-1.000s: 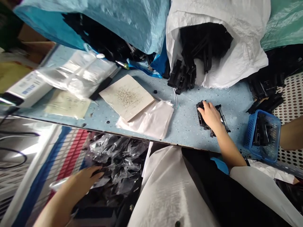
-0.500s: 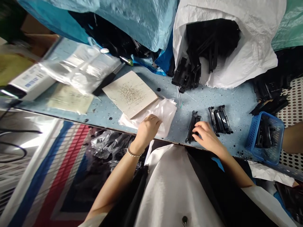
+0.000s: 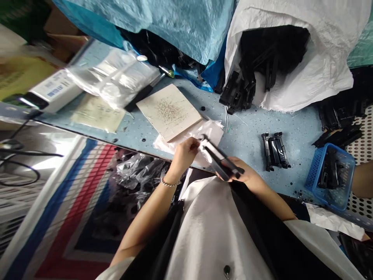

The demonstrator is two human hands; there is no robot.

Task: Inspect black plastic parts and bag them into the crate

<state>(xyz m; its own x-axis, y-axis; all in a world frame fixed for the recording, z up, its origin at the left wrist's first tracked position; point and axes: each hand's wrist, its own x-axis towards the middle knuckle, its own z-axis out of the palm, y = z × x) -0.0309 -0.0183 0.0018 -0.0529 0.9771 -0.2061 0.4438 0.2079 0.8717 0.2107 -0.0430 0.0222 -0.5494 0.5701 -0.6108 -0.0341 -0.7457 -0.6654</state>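
My right hand (image 3: 244,175) grips a long black plastic part (image 3: 220,159) and holds it over the table's near edge, one end pointing up and left. My left hand (image 3: 186,149) pinches a clear plastic bag (image 3: 208,136) at that raised end of the part. A bracelet sits on my left wrist. On the blue speckled table (image 3: 247,136), a small bunch of the same black parts (image 3: 275,149) lies to the right of my hands. More clear bags lie under a square board (image 3: 170,111) sprinkled with tiny metal pieces.
A white sack (image 3: 309,70) and a blue sack (image 3: 175,23) at the back spill black parts. A blue basket (image 3: 329,175) of parts stands at the right, beside another person's arm (image 3: 361,179). Clear bags (image 3: 116,77) and a white box (image 3: 52,91) lie at the left. Crumpled plastic (image 3: 140,171) fills a bin below the table edge.
My right hand has lifted one black part off the table and brought it towards me. My left hand has moved right from the bag stack and now pinches a bag at the part's end.
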